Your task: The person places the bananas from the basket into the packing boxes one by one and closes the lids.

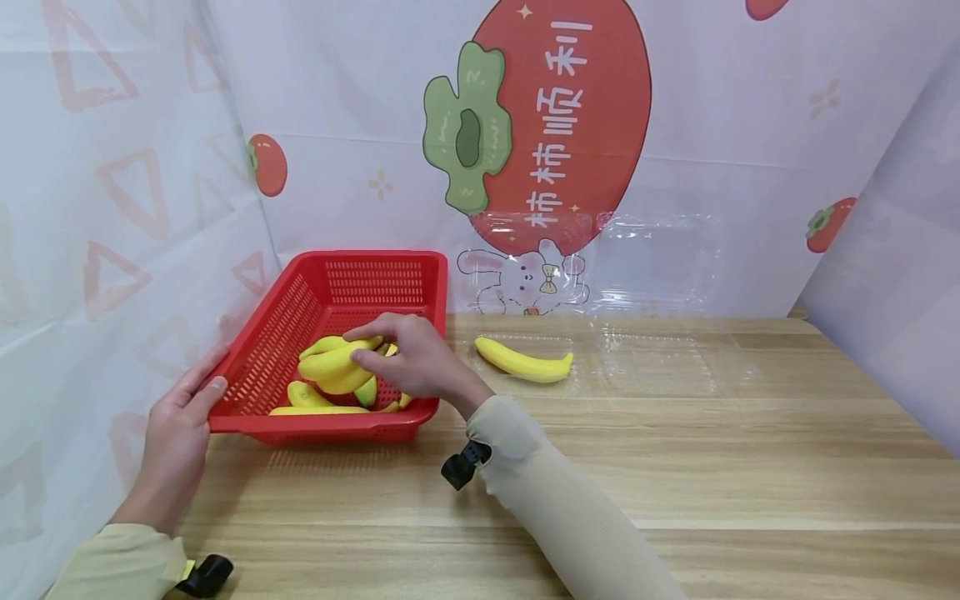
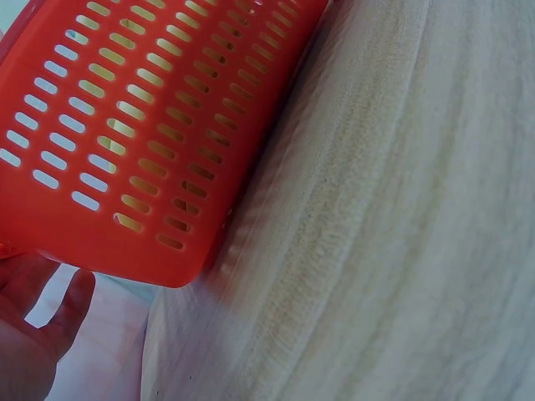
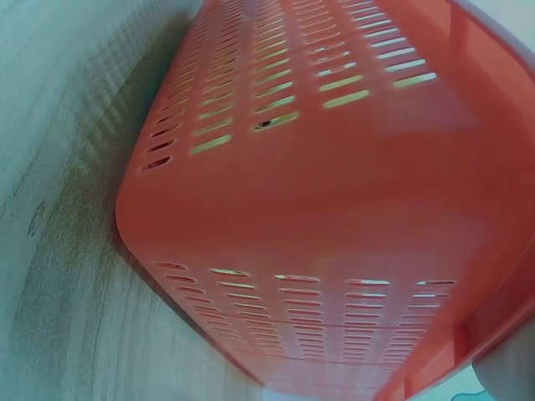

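A red plastic basket (image 1: pixel 322 423) with slotted walls stands at the left of the table, several yellow bananas (image 1: pixel 306 395) inside it. My left hand (image 1: pixel 174 429) holds the basket's rim at its near left corner; in the left wrist view that hand (image 2: pixel 38 330) shows only partly, beside the red wall. Over the basket, my right hand (image 1: pixel 420 358) pinches a yellow banana (image 1: pixel 330 371) between thumb and fingers. Other bananas lie below and behind it. In the right wrist view the basket's outer wall (image 3: pixel 334 192) fills most of the picture and hides the held banana.
Right of the basket, one banana (image 1: pixel 525 362) lies in a clear plastic container. A second clear container (image 1: pixel 652 358) stands beside it, the raised lids against the printed backdrop (image 1: pixel 360 108). The wooden table (image 1: pixel 750 500) extends to the right. A cloth wall (image 1: pixel 112 217) borders the left side.
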`<action>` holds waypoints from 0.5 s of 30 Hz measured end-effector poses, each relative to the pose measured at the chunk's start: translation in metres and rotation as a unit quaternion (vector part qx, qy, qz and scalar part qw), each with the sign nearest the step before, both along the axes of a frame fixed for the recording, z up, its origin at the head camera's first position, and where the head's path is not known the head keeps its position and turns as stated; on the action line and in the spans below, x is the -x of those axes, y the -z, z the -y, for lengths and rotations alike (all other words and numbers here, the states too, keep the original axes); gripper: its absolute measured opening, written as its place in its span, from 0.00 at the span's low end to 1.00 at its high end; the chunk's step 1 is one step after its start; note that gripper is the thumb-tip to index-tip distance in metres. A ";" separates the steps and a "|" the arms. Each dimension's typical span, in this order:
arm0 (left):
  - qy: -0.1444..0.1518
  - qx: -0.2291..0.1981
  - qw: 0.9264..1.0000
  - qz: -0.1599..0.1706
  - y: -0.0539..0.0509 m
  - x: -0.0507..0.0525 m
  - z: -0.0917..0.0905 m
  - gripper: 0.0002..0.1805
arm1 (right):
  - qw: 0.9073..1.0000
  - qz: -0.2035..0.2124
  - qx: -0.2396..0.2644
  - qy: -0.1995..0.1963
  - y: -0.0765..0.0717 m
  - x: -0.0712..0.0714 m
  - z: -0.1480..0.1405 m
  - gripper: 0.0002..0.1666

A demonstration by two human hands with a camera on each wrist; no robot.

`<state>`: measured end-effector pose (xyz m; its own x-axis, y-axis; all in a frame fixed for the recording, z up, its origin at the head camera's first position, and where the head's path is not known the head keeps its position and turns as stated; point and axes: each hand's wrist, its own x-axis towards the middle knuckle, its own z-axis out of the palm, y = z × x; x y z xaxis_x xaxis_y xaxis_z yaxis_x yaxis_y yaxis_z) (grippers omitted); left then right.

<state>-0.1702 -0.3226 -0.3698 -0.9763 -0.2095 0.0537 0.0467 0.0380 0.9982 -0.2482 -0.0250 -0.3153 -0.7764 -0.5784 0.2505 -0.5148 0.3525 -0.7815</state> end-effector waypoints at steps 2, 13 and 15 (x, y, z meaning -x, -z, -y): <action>-0.001 -0.003 1.000 0.000 0.000 0.000 0.000 0.32 | 1.000 0.007 0.016 0.005 0.001 0.000 -0.001 0.20; -0.001 -0.001 1.000 0.008 0.000 0.000 0.000 0.32 | 0.992 0.050 0.118 0.002 0.004 0.002 -0.006 0.19; 0.000 -0.002 1.000 0.007 0.000 0.000 0.000 0.32 | 0.988 0.065 0.142 -0.005 0.006 0.003 -0.008 0.20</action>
<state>-0.1704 -0.3224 -0.3698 -0.9771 -0.2090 0.0395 0.0330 0.0342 0.9989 -0.2512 -0.0173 -0.3210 -0.8072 -0.5067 0.3029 -0.4060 0.1041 -0.9079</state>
